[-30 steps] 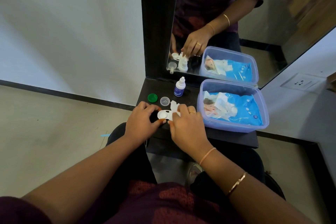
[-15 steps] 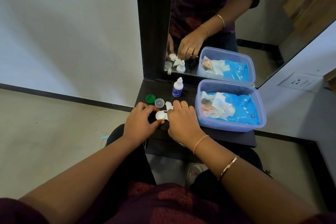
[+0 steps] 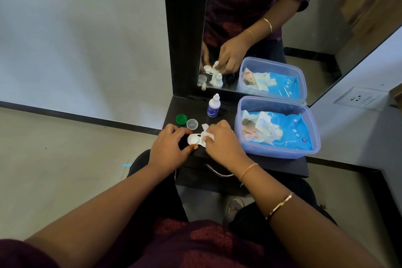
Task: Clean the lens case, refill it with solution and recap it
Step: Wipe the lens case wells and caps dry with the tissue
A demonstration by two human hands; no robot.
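The white lens case (image 3: 193,139) lies on the dark shelf (image 3: 272,162), its left well open and facing up. My left hand (image 3: 168,148) pinches the case's left end. My right hand (image 3: 223,144) presses a white tissue (image 3: 207,134) onto the case's right well, which it hides. A green cap (image 3: 181,119) and a clear cap (image 3: 192,124) rest just behind the case. The small solution bottle (image 3: 213,108) stands upright, capped, further back near the mirror.
A translucent blue tub (image 3: 277,152) holding a blue wipes pack and loose tissues takes up the shelf's right half. A black-framed mirror (image 3: 326,35) rises behind the shelf. A wall socket (image 3: 359,99) is at the right. A drawer handle sits below the shelf's front edge.
My right hand has shifted slightly on the case with the tissue, which now shows more between the fingers. My left hand keeps its hold on the case.
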